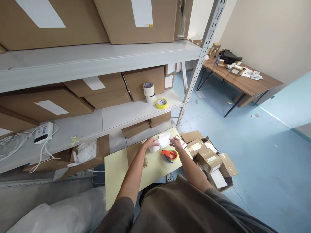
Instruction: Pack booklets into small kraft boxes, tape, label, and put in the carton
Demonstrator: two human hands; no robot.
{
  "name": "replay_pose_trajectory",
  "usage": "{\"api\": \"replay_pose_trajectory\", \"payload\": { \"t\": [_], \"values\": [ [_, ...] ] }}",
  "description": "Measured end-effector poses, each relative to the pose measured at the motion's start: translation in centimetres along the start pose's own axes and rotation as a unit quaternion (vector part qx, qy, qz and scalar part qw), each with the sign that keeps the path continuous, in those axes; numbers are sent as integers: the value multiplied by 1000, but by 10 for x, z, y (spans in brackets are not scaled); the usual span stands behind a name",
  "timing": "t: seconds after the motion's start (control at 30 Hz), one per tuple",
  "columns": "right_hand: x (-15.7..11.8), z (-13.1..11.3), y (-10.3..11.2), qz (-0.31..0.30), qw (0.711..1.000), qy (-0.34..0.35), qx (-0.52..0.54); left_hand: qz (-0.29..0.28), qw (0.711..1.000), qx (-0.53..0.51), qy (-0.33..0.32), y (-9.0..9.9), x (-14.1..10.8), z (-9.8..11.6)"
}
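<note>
White paper point(165, 141) spans the space between the person's left hand point(151, 142) and right hand point(175, 141), above the pale yellow table point(114, 176) that reaches out below and to the left of the grip. Flat brown cardboard point(132, 153) lies on the table to the left of the left grip, partly behind the forearm. Nearer the body, just below the right grip, sits an orange tape dispenser point(167, 152). The paper looks light, thin and flexible, likely to crease or bend if squeezed, so opposite edges seem the best places to hold it. Each grip is nearly closed, thumb against fingers, pinching one end; how firmly, the view cannot tell.
</note>
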State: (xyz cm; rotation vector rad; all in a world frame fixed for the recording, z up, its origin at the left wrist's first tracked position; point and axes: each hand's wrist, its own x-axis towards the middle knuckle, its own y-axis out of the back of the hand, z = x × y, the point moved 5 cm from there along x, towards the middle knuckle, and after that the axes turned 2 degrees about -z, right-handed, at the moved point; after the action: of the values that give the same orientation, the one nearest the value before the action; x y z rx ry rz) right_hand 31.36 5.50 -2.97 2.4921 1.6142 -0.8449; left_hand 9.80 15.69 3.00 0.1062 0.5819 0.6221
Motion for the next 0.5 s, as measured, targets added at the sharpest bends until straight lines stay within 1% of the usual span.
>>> {"api": "replay_pose_trajectory", "payload": {
  "t": [0.23,0.37,0.5],
  "values": [
    [-6,0,-11,-1,1000,-1,10,9,1000,14,-8,3,-2,-15],
    [-6,-9,-17,-41,999,9,25,2,1000,-3,2,6,-2,-22],
    [-5,-17,-19,-67,998,4,17,-14,1000,-20,-5,3,2,-24]
  ]
}}
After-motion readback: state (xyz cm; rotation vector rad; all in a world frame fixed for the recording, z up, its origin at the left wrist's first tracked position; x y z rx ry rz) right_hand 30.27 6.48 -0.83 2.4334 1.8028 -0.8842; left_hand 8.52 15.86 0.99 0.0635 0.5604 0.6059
